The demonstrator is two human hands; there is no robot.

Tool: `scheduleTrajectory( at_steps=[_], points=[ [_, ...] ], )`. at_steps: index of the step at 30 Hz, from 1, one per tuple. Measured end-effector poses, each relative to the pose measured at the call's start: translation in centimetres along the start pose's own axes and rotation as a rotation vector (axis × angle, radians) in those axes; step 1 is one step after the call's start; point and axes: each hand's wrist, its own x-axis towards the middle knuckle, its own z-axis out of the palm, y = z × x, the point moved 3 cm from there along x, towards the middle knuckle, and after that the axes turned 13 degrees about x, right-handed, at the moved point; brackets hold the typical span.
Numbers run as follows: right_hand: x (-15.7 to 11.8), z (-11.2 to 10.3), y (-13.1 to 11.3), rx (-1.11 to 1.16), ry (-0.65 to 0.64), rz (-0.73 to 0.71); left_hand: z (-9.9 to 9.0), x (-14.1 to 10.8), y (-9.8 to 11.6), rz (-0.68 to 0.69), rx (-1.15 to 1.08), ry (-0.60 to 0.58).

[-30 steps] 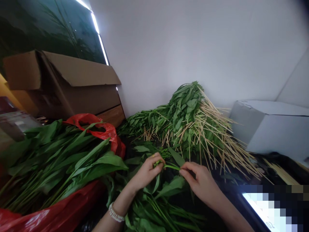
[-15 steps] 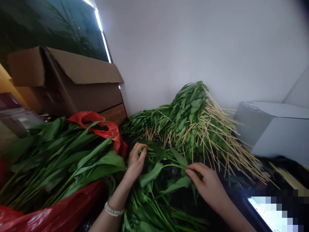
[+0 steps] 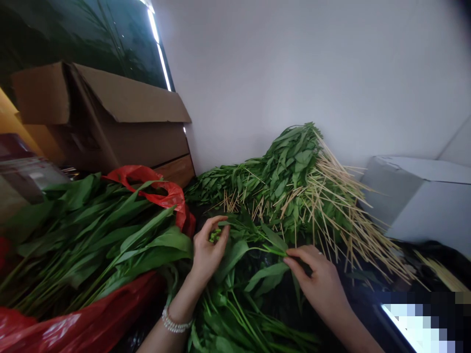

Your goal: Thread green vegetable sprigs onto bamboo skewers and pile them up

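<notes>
At the left, long leafy stems (image 3: 106, 245) lie in a red plastic bag (image 3: 69, 324), and beside it the left hand (image 3: 206, 250) curls loosely around small green pieces (image 3: 215, 236) held inside the bend of thumb and fingers. Between the hands, a leafy sprig (image 3: 271, 249) reaches leftward from the right hand (image 3: 315, 270), its stem end pinched between thumb and forefinger tips, before a pile of thin wooden sticks (image 3: 340, 196) and greens (image 3: 289, 159).

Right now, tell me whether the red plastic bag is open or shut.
Open: the red plastic bag has its sides spread, with leafy green stems exposed between them.
</notes>
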Motion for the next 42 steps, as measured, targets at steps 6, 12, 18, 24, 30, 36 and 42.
scheduleTrajectory(
  at_steps=[6, 12, 18, 24, 30, 36, 42],
  points=[
    [0.0, 0.3, -0.6, -0.025, 0.018, -0.066, 0.3, -0.6, 1.6, 0.232, -0.001, -0.055],
    [-0.3, 1.2, -1.4, -0.111, 0.025, -0.194, 1.7, -2.4, 4.1, 0.632, 0.07, -0.189],
    [-0.8, 2.0, -2.0, -0.199, -0.016, -0.286, 2.5, -3.1, 4.5, 0.656, 0.226, -0.248],
    [-0.9, 2.4, -2.3, -0.203, -0.056, -0.286, 3.2, -3.5, 4.8, 0.756, 0.356, -0.428],
    [-0.7, 1.5, -1.2, -0.285, -0.082, -0.2, 3.0, -2.8, 3.9, 0.7, 0.403, -0.372],
    [-0.5, 1.9, -2.5, -0.211, -0.114, -0.299, 3.0, -2.3, 3.9, 0.496, 0.299, -0.353],
    [-0.4, 1.2, -3.2, -0.266, -0.062, -0.375, 1.7, 0.1, 0.4, -0.056, -0.027, -0.212]
  ],
)
